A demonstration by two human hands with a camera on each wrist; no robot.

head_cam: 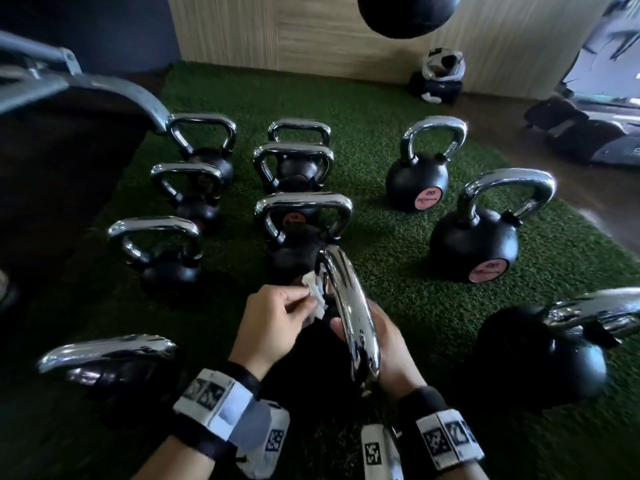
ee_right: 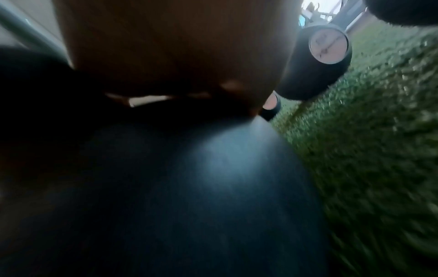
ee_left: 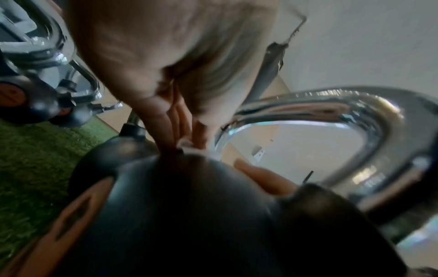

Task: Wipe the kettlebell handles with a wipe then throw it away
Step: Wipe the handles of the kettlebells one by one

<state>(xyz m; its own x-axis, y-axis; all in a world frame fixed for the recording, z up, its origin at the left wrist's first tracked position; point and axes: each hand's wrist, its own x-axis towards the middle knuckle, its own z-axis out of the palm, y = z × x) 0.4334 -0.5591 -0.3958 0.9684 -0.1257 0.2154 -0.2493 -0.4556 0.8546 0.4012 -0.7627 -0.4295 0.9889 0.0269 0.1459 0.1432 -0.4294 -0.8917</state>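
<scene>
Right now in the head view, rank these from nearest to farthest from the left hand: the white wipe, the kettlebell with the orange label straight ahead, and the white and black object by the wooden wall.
1. White wipe: pinched in the left hand.
2. Orange-label kettlebell: just ahead, on the green turf.
3. White and black object: far right, by the wooden wall.

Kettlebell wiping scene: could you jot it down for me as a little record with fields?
place: green turf mat by a wood-panelled wall
being cleaned: nearest kettlebell's chrome handle
left hand: pinches a white wipe against the handle's far end
right hand: rests against the handle's right side; its grip is hidden
other kettlebells: about ten around, black bodies, chrome handles
bin: none in view
</scene>
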